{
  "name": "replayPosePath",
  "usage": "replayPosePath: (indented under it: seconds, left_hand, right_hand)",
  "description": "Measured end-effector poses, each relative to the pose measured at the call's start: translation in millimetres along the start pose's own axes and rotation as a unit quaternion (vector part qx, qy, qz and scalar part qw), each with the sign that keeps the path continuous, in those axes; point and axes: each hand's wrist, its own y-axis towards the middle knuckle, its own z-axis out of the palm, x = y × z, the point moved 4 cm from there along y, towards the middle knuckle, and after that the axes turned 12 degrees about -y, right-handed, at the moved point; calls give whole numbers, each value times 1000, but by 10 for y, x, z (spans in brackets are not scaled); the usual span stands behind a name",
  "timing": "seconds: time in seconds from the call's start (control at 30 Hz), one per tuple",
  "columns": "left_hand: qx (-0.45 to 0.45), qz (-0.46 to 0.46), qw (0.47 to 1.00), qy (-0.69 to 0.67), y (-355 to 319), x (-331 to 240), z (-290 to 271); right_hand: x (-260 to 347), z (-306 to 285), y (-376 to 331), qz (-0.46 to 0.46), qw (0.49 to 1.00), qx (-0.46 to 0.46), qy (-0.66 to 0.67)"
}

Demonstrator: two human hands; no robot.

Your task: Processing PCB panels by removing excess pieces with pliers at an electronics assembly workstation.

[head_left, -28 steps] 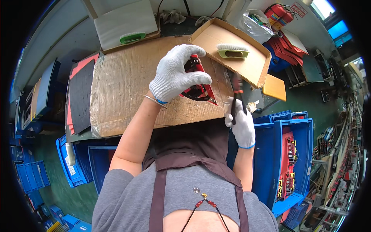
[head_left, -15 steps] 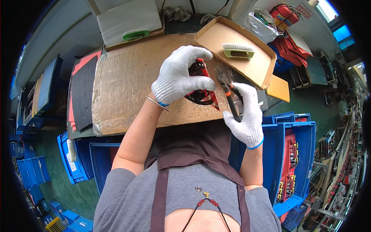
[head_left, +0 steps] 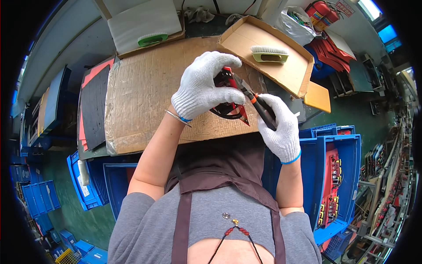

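Note:
My left hand [head_left: 204, 86], in a white knit glove, is closed around a red and black part with dark wires [head_left: 227, 110], held above the cardboard sheet [head_left: 147, 97]. Its fingers cover much of the part. In my gloved right hand [head_left: 281, 130] is a pair of pliers [head_left: 259, 103] with black and orange handles. The jaws point up and left and meet or nearly meet the part's right edge; whether they grip anything there is too small to tell. The handles lie close together.
A shallow cardboard tray [head_left: 303, 88] holds a green brush [head_left: 270, 55]. Another green brush [head_left: 152, 39] lies on white foam at the back left. Blue bins [head_left: 356, 176], one with red and black parts, stand at my right. Black and red sheets [head_left: 94, 103] lie left.
My right hand has brought the pliers left to the part's edge, and their spread handles have closed together. The left hand has barely moved.

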Motion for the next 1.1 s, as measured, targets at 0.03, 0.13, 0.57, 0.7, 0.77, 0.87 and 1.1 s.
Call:
replayPosePath:
  seconds: [0.03,0.13,0.57,0.7,0.77,0.87,1.1]
  left_hand:
    - [0,3,1000,11,-3,-7,-5]
    - [1,-1,1000,18,-13,2,-22]
    - [-64,47,997,-8,-117,69,-93]
    - [-99,-6,990,-101,-160,219,-215]
    - [-101,-17,985,-136,-231,296,-316]
    - [-124,-17,977,-171,-355,368,-400]
    - [-115,-14,981,-156,-349,320,-292]
  right_hand:
    - [20,15,-8,0,1000,0,1]
    - [6,163,-60,106,968,94,209]
    - [-169,567,-279,292,688,151,647]
    - [-311,505,-476,341,742,83,571]
    - [-429,415,-660,369,763,56,528]
    - [-742,206,-1046,364,879,-10,308]
    - [-968,-476,-1652,281,915,-150,-249]
